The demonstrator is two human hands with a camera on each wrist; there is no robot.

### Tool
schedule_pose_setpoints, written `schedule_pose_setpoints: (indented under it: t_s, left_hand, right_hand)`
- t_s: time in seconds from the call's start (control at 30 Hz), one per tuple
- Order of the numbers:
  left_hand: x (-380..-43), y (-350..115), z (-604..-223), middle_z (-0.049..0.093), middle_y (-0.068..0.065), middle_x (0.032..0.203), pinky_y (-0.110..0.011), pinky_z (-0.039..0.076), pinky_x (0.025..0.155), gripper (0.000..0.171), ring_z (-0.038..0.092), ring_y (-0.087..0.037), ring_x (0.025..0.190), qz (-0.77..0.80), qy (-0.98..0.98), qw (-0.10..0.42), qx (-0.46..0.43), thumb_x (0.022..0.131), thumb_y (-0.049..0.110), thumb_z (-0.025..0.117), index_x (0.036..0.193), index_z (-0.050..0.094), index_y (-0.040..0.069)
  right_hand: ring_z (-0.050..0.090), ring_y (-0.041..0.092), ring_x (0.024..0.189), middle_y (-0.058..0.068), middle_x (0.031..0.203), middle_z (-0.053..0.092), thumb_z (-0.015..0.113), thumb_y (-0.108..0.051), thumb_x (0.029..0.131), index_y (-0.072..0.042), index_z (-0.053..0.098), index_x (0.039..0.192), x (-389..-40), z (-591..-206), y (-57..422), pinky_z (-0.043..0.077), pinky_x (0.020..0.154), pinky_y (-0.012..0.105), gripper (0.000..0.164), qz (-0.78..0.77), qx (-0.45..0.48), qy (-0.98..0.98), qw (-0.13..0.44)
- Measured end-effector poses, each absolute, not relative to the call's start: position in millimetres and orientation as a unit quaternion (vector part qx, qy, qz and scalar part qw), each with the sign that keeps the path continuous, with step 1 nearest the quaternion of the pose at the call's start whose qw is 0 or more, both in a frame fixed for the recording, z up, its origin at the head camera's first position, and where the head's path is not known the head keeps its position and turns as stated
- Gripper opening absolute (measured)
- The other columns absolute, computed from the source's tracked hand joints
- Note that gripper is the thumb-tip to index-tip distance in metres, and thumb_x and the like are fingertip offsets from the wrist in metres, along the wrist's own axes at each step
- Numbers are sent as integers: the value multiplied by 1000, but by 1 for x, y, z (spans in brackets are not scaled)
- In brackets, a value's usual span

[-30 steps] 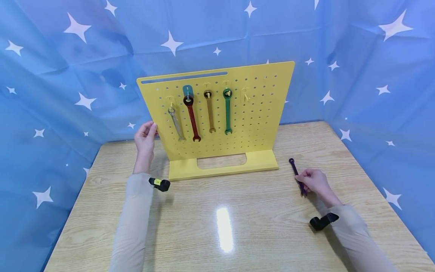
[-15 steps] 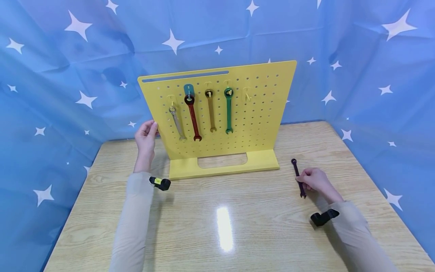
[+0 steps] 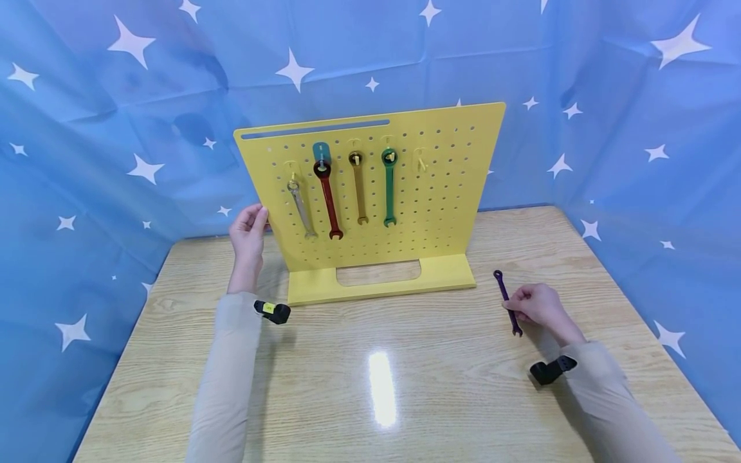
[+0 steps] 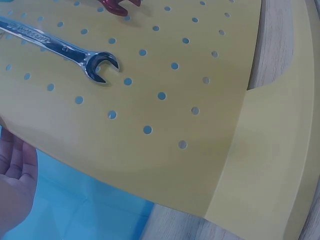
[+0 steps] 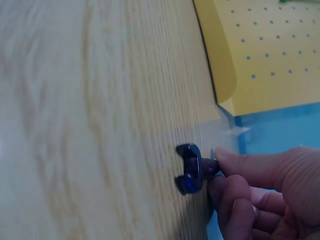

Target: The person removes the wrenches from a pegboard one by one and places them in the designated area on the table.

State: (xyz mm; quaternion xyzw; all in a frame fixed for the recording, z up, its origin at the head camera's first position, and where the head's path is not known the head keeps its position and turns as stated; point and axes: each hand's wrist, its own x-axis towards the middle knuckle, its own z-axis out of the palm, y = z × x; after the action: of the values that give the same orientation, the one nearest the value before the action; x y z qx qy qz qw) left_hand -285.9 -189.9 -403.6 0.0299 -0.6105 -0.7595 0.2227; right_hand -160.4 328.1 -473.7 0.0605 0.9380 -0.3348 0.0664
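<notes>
A yellow pegboard (image 3: pixel 446 212) stands upright on its foot at the back of the table. My left hand (image 3: pixel 247 238) grips its left edge, with the thumb in front and the other fingers partly hidden behind. Between the thumb and fingers of my right hand (image 3: pixel 538 305) is a dark purple wrench (image 3: pixel 502 287), pinched at the middle of its shaft. Its open end (image 5: pixel 189 170) points toward the camera in the right wrist view. On the board's hooks hang a silver wrench (image 4: pixel 65 49), a red wrench (image 3: pixel 329 199), a gold wrench (image 3: pixel 359 193) and a green wrench (image 3: pixel 389 193).
A bare yellow hook (image 3: pixel 421 162) sits on the board to the right of the green wrench. Blue star-patterned cloth (image 3: pixel 370 58) hangs behind the wooden table (image 3: pixel 324 373) and along its sides. The board's foot (image 3: pixel 446 273) has a wide cutout.
The purple wrench has shifted very slightly in my right hand's grip, which has risen a little. My left hand stays on the board's edge.
</notes>
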Motion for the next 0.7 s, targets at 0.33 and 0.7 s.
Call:
schedule_pose_setpoints:
  t_s: [0.33,0.7]
  left_hand:
    - [-286,-191,-404,64,3,77,-20,51,67,15,60,-10,71,-760,-610,223,24,90,6,62,82,67,18]
    - [-288,-191,-405,64,3,78,-20,51,67,14,59,-10,72,-759,-611,221,29,90,7,62,83,66,18]
  right_hand:
    - [52,10,50,-3,53,55,70,-14,82,-2,61,71,-162,-473,324,40,46,22,19,-326,46,942,66]
    - [51,14,50,5,56,58,64,-18,89,3,61,81,-169,-457,318,39,48,23,23,-334,31,942,-14]
